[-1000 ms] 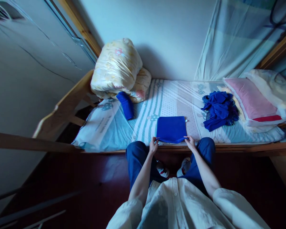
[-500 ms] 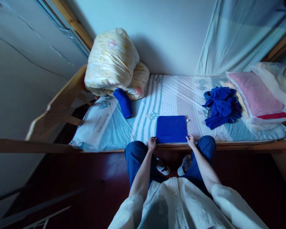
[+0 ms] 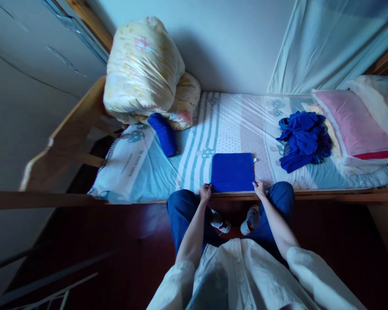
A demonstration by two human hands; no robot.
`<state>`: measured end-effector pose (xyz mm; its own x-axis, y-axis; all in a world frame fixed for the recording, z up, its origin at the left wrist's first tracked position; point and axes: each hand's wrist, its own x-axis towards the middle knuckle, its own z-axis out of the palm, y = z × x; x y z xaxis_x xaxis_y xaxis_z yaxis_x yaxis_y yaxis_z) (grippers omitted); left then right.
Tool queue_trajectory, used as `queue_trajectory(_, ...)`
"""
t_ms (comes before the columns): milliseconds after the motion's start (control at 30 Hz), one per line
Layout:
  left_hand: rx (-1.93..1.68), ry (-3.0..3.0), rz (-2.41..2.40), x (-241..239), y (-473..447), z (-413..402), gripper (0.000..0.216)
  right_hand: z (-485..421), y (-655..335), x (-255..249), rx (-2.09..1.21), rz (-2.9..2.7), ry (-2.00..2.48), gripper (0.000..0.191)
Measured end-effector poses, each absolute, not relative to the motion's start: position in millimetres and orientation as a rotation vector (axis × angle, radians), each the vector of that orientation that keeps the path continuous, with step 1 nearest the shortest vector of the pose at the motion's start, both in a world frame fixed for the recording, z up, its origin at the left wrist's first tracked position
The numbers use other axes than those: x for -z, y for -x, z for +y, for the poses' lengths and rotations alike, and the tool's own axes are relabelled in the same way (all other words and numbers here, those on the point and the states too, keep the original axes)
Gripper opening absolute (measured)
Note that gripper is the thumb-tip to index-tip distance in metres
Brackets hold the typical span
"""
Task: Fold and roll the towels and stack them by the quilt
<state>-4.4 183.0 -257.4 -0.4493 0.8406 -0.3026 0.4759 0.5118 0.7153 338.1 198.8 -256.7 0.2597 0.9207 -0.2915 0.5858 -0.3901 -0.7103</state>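
A folded blue cloth (image 3: 233,171) lies flat as a near-square on the bed's front edge, with a small white tag at its right side. My left hand (image 3: 205,191) pinches its near left corner. At the near right corner, my right hand (image 3: 259,187) has its fingers closed on the same cloth. To the left, a rolled blue cloth (image 3: 163,135) leans toward the bundled quilt. Further right sits a crumpled heap of blue cloths (image 3: 305,140).
The bed (image 3: 226,125) has a patterned sheet and a wooden front rail (image 3: 330,196). A pale floral quilt (image 3: 145,69) is piled at the left end, near the wooden end board (image 3: 64,133). A pink pillow (image 3: 355,125) rests at the right. A pale curtain (image 3: 323,47) hangs behind.
The view has shifted slightly, so the bed and quilt appear a little higher and farther left. Both hands stay at the cloth's near corners, and its near edge looks flatter.
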Motion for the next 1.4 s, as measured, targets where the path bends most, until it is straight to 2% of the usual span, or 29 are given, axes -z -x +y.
queue_trajectory(433,-0.768,-1.227,2.124,244,4,181,0.013,192,-337,248,-0.765,-1.465,2.128,0.018)
queue_trajectory(633,-0.736,-1.747,1.803,235,-4,166,0.033,172,-319,232,-0.5,-1.714,1.9,0.028)
queue_trajectory(800,-0.551,-1.958,1.629,251,-14,155,0.06,147,-297,232,-0.523,-2.037,1.72,0.043)
queue_trajectory(967,-0.301,-2.086,1.648,269,-17,161,0.071,146,-298,237,-0.516,-2.212,1.733,0.057)
queue_trajectory(1167,-0.007,-2.281,1.638,275,-16,176,0.067,166,-299,234,-0.312,-2.539,1.882,0.059)
queue_trajectory(1400,0.132,-2.357,1.628,261,-14,189,0.058,189,-292,214,-0.284,-2.708,1.98,0.049)
